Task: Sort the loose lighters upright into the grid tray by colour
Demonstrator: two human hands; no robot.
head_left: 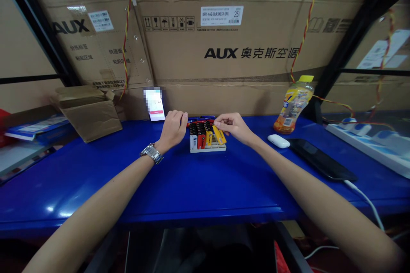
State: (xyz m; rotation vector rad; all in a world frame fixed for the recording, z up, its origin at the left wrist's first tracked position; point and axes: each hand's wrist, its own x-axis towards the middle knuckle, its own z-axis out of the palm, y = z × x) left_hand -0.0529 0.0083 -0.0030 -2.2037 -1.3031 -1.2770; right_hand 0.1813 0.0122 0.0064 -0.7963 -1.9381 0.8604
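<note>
Cardboard box (92, 119) stands at the left on the blue table (208, 192), and a phone with lit screen (156, 104) leans near the back. Next comes the left hand (173, 130), with a metal watch (152, 152) at its wrist. Its fingers are curled close together beside the left side of the tray (208, 150); whether they hold something, I cannot tell. In the tray, white (194, 142), red (201, 141) and yellow lighters (209, 138) stand upright, and some bare slots show at its right side. There the right hand (235, 126) pinches one tilted yellow lighter (220, 135) between thumb and fingers, over these slots. I judge that the step in hand is the handling of this single lighter at the tray; its direction, in or out, one moment does not show. The next move seems to call for straightening the lighter, with a gentle pinch, without knocking its neighbours. Farther right is a bottle (293, 104).
</note>
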